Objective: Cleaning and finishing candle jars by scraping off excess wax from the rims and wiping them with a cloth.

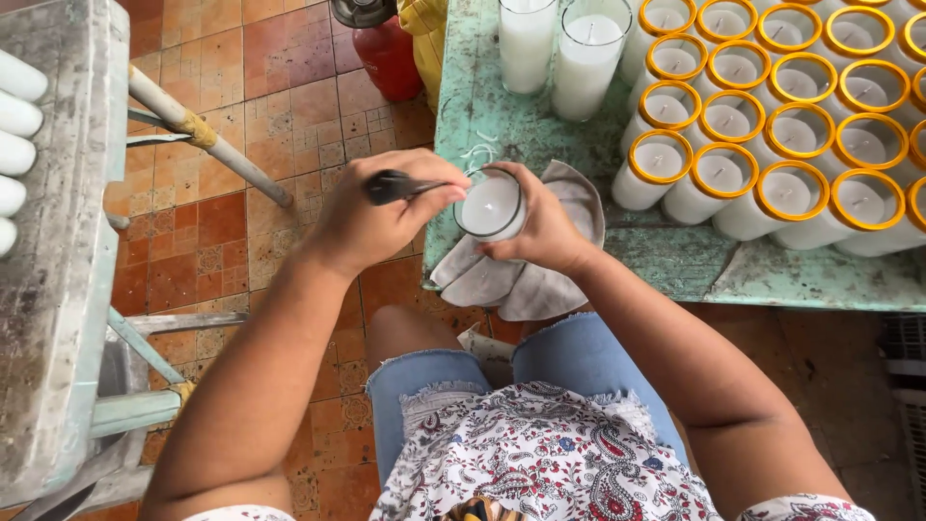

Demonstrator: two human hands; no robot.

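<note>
Two bare hands meet at the near edge of a worn green table (540,125), seen from above as we look down past a patterned shirt and frayed denim shorts. Our right hand (540,232) wraps around a glass candle jar (490,205) filled with white wax, the fingers curled together against its far side and the thumb pressed on the near side, so the jar stands upright on a grey cloth (526,280) that hangs over the table edge. Our left hand (371,222) is closed around the dark handle of a slim tool (400,185), fingers wrapped tight and pressed together; the tool's thin metal end reaches across to the rim of the jar, though we cannot tell whether it touches the wax. Further back on the table stand two tall clear candle glasses (559,48), and to the right a dense cluster of white candles with yellow rims (781,106), packed side by side and well apart from the jar in hand. Below the table is a floor of orange-brown tiles (280,87), where a red cylinder (388,53) stands by the table corner. At the far left a grey metal frame (58,241) carries a row of white candle ends (19,145).
</note>
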